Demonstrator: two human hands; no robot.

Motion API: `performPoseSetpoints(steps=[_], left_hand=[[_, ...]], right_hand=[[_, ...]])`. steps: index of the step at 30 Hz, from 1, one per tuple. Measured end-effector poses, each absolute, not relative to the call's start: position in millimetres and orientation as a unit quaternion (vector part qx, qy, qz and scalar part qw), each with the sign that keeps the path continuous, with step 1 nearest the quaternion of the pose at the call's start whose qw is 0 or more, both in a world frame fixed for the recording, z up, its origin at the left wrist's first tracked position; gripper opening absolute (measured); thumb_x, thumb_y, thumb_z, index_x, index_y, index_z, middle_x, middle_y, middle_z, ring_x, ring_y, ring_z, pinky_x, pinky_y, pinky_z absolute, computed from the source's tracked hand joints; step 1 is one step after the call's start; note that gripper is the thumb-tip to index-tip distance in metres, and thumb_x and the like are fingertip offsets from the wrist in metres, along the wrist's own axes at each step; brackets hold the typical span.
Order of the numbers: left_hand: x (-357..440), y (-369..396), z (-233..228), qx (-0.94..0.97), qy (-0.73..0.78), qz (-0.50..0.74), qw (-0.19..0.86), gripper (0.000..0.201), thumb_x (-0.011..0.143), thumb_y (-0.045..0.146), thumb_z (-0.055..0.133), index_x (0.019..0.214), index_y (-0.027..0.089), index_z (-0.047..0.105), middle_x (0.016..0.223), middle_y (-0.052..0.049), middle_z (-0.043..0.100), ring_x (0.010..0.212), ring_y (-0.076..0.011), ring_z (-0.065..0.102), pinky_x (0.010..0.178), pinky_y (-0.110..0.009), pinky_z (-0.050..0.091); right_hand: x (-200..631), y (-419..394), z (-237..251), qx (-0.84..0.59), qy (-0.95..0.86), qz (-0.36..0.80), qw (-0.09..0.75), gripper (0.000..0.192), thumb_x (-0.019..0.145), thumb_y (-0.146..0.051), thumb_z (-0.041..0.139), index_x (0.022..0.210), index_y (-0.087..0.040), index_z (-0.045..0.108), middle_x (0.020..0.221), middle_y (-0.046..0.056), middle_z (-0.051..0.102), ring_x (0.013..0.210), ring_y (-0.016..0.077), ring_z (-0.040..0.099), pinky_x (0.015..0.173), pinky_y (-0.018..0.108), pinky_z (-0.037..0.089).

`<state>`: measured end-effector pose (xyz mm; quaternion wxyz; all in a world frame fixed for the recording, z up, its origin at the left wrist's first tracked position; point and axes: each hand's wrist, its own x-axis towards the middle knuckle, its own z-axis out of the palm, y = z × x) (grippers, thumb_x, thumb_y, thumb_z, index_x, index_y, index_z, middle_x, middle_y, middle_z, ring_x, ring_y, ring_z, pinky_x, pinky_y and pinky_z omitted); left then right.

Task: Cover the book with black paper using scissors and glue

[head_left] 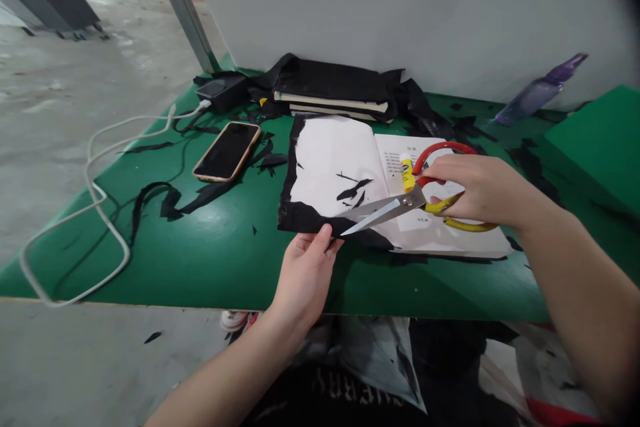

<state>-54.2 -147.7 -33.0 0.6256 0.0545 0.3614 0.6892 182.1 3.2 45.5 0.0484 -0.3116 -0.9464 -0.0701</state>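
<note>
Black paper (320, 217) is wrapped along the near-left edge of an open book (380, 180), which lies on the green surface (210, 247), and this book is my landmark. The right hand (480, 190) grips the scissors (400, 203) with its fingers closed through the red and yellow handles; the blades stand a little open above the near part of the book and point toward the black paper. The left hand (305, 270) is at the near-left corner of the book, and its fingers pinch the black edge, close to the blade tips. The main risk, I think, is exactly this closeness: if the blades shut while the left thumb sits so near, they may nick it. The cut may also go into the white page under the black paper, because both lie flat together. A yellow glue stick (407, 172) stands on the right page just beside the handles, so a movement of the wrist may knock it over. Left of the book lie a phone (227, 151) and a white cable (100, 200), among black scraps.
</note>
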Motion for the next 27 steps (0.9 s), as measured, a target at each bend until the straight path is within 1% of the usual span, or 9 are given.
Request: performPoseSetpoints(steps=[5, 9, 11, 15, 19, 24, 27], left_hand=[[-54, -148, -33, 0.054, 0.362, 0.687, 0.627, 0.014, 0.078, 0.021, 0.072, 0.071, 0.016, 0.062, 0.083, -0.002, 0.068, 0.092, -0.0131, 0.063, 0.095, -0.031, 0.046], [-54, -148, -35, 0.065, 0.354, 0.691, 0.627, 0.014, 0.078, 0.022, 0.072, 0.072, 0.016, 0.062, 0.087, -0.003, 0.069, 0.096, -0.0143, 0.063, 0.098, -0.033, 0.045], [-54, -148, -35, 0.066, 0.354, 0.69, 0.628, 0.012, 0.078, 0.023, 0.072, 0.074, 0.016, 0.063, 0.09, -0.003, 0.07, 0.097, -0.0147, 0.063, 0.099, -0.033, 0.044], [-54, -148, -34, 0.056, 0.368, 0.684, 0.627, 0.014, 0.075, 0.024, 0.075, 0.072, 0.016, 0.064, 0.086, -0.003, 0.07, 0.096, -0.0152, 0.064, 0.101, -0.035, 0.043], [-54, -148, -34, 0.058, 0.37, 0.683, 0.627, 0.011, 0.077, 0.022, 0.073, 0.074, 0.016, 0.065, 0.086, -0.002, 0.07, 0.093, -0.0136, 0.064, 0.1, -0.033, 0.043], [-55, -148, -37, 0.089, 0.352, 0.688, 0.629, 0.005, 0.08, 0.02, 0.069, 0.083, 0.016, 0.068, 0.097, -0.004, 0.07, 0.101, -0.0141, 0.062, 0.1, -0.031, 0.043], [-54, -148, -38, 0.087, 0.343, 0.693, 0.628, 0.004, 0.078, 0.018, 0.071, 0.08, 0.016, 0.068, 0.094, -0.003, 0.071, 0.101, -0.0142, 0.062, 0.1, -0.031, 0.043]], right_hand=[[186, 3, 41, -0.323, -0.943, -0.059, 0.06, 0.036, 0.07, -0.037, 0.063, 0.102, -0.021, 0.062, 0.106, 0.005, 0.068, 0.093, 0.023, 0.062, 0.066, 0.031, 0.047], [184, 0, 36, -0.343, -0.933, -0.081, 0.072, 0.035, 0.073, -0.037, 0.061, 0.105, -0.021, 0.062, 0.101, 0.005, 0.07, 0.091, 0.022, 0.064, 0.063, 0.029, 0.047], [181, -2, 33, -0.342, -0.933, -0.09, 0.069, 0.038, 0.074, -0.037, 0.061, 0.107, -0.02, 0.062, 0.105, 0.005, 0.07, 0.094, 0.0228, 0.064, 0.064, 0.03, 0.048], [174, -8, 29, -0.334, -0.934, -0.097, 0.081, 0.041, 0.073, -0.041, 0.062, 0.108, -0.018, 0.064, 0.111, 0.008, 0.068, 0.098, 0.0255, 0.064, 0.064, 0.032, 0.049], [170, -11, 26, -0.327, -0.936, -0.102, 0.078, 0.038, 0.075, -0.04, 0.06, 0.106, -0.019, 0.063, 0.107, 0.006, 0.07, 0.097, 0.0244, 0.064, 0.063, 0.031, 0.048], [168, -15, 23, -0.33, -0.935, -0.108, 0.07, 0.028, 0.077, -0.038, 0.057, 0.098, -0.021, 0.063, 0.1, 0.004, 0.071, 0.09, 0.022, 0.065, 0.06, 0.03, 0.046], [168, -16, 21, -0.329, -0.935, -0.115, 0.063, 0.03, 0.076, -0.04, 0.057, 0.098, -0.021, 0.063, 0.098, 0.002, 0.071, 0.086, 0.0208, 0.065, 0.057, 0.029, 0.044]])
